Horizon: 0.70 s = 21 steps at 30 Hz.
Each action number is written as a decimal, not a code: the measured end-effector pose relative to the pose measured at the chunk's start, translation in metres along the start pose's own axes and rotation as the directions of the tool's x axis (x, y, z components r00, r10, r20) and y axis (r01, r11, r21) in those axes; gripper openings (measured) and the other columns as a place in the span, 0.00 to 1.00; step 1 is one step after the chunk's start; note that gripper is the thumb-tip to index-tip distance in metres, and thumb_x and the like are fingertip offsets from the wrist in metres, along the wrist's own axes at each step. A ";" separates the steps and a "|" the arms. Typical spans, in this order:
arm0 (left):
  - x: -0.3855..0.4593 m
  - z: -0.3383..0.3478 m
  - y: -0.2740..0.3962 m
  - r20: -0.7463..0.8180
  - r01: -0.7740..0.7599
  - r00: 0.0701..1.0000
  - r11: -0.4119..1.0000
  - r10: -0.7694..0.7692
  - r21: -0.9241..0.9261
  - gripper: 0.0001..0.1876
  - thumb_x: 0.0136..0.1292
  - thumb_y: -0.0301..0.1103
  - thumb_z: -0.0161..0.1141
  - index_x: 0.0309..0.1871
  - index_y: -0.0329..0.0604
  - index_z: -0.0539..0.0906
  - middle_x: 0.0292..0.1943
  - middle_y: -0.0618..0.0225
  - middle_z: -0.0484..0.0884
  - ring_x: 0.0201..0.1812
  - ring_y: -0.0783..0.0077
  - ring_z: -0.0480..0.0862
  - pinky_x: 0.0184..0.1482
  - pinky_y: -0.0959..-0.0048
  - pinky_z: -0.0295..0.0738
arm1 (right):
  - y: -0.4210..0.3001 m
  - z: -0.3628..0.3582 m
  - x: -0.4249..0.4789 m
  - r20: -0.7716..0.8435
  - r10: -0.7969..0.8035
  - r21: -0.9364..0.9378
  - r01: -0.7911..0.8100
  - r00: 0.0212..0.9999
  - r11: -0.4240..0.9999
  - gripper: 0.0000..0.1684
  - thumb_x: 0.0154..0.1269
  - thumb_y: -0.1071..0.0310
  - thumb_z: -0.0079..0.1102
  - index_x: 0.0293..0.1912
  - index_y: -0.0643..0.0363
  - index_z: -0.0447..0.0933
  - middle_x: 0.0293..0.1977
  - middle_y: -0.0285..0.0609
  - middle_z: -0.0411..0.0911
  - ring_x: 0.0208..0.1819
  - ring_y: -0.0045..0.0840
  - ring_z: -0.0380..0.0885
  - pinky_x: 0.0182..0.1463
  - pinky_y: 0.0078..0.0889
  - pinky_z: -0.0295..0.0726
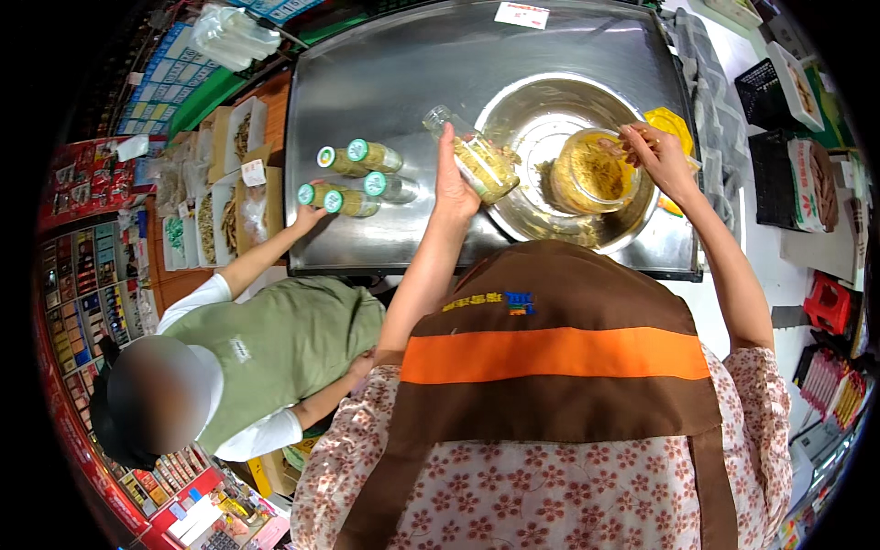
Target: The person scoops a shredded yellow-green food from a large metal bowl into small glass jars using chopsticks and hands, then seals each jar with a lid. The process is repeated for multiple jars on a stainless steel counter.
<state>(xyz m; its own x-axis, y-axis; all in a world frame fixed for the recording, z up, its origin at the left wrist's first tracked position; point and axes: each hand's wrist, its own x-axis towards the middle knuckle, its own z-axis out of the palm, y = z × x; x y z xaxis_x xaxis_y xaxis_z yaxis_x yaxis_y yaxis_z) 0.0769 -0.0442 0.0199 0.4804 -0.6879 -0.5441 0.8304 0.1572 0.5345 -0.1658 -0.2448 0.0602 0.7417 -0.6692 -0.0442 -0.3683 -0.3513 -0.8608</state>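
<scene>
My left hand (pixel 457 185) grips a lidless glass jar (pixel 485 161), tilted over the left rim of a wide steel basin (pixel 502 103). Yellow-green shredded food fills much of this jar, and some clings near its side. Inside the basin a large wide-mouthed jar (pixel 560 175) leans with its opening towards me, holding more of the shreds (pixel 601 172). My right hand (pixel 653 158) is at the far right of that mouth, fingers bent together; whether they pinch any food is too small to tell.
Several green-lidded jars (pixel 375 157) stand on the steel table (pixel 385 75) at left. A co-worker's hand (pixel 313 210) touches the nearest ones. Behind the basin's right rim lies a yellow lid (pixel 668 127). Boxes of dried goods (pixel 223 199) line the left side; a card (pixel 522 14) lies at the back.
</scene>
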 end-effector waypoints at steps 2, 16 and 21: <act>-0.006 0.011 0.008 0.014 0.005 1.000 1.000 -0.004 -0.004 0.28 0.59 0.63 0.60 0.39 0.42 0.76 0.36 0.60 0.80 0.42 0.60 0.81 0.52 0.57 0.77 | 0.004 0.000 0.001 -0.019 0.030 0.060 -0.028 0.999 0.998 0.20 0.74 0.58 0.51 0.37 0.67 0.79 0.22 0.38 0.80 0.23 0.17 0.79 0.28 0.21 0.77; -0.008 -0.031 0.002 -0.004 -0.196 0.980 0.977 0.197 0.080 0.22 0.64 0.56 0.57 0.44 0.45 0.75 0.38 0.64 0.80 0.43 0.67 0.81 0.51 0.65 0.75 | 0.065 -0.049 0.024 -0.352 0.253 0.599 0.009 0.901 0.801 0.21 0.76 0.54 0.45 0.40 0.63 0.76 0.30 0.41 0.80 0.31 0.20 0.79 0.39 0.22 0.80; -0.025 -0.048 -0.012 -0.007 -0.109 0.994 0.984 0.112 0.144 0.27 0.65 0.59 0.53 0.49 0.40 0.77 0.42 0.57 0.82 0.44 0.60 0.83 0.52 0.60 0.76 | 0.152 0.019 0.020 -0.055 0.577 0.786 -0.321 0.815 0.529 0.22 0.77 0.53 0.42 0.47 0.63 0.75 0.38 0.40 0.80 0.35 0.22 0.78 0.44 0.28 0.79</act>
<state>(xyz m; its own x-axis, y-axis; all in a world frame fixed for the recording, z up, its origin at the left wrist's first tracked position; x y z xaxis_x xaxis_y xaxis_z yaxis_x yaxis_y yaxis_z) 0.0682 0.0054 -0.0043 0.5722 -0.6608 -0.4858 0.7236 0.1281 0.6782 -0.1962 -0.2996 -0.0808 0.3616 -0.7840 -0.5045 0.0075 0.5436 -0.8393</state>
